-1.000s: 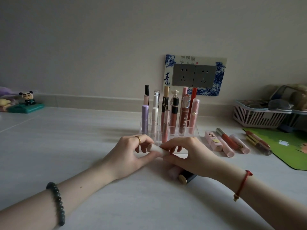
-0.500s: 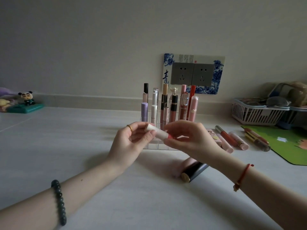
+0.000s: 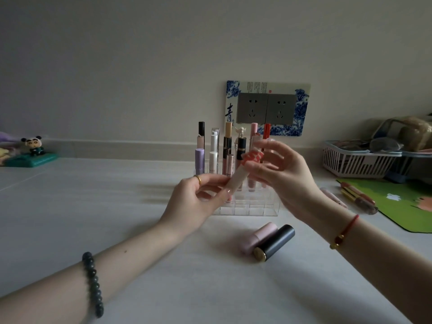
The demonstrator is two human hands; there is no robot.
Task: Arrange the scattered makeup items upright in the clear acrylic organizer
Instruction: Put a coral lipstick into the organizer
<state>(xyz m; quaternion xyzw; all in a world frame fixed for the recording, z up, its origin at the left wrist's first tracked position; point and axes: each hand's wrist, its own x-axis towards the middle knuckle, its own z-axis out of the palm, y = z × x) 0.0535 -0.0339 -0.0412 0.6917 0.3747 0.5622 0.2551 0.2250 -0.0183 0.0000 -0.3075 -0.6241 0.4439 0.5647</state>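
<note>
Item under handling: one lip tube (image 3: 237,178), pale body with a red-and-white patterned cap, held clear of the worktop (image 3: 117,218) and tilted, cap end uppermost and leaning towards your right hand (image 3: 285,181).

Handling assessment: it is likely light and rigid, with a smooth plastic shell that could slip. The cap may pull off, so take hold on the body, not the cap, and lower it base first.

Left hand (image 3: 198,199): the forearm reaches in from the near left and the palm is turned partly up. Thumb and fingertips pinch the lower body of the tube.

Right hand: raised just beside the cap, with the fingers fanned upward and the thumb lying near the cap's base. Motion blur prevents confirming whether it pinches the cap or only touches it.

The clear acrylic organizer (image 3: 257,210) stands just beyond both hands. Its rear cells are filled with upright items and the front cells appear free.

Below your right wrist, a pink tube (image 3: 258,237) and a black tube (image 3: 275,242) lie flat, touching.
</note>
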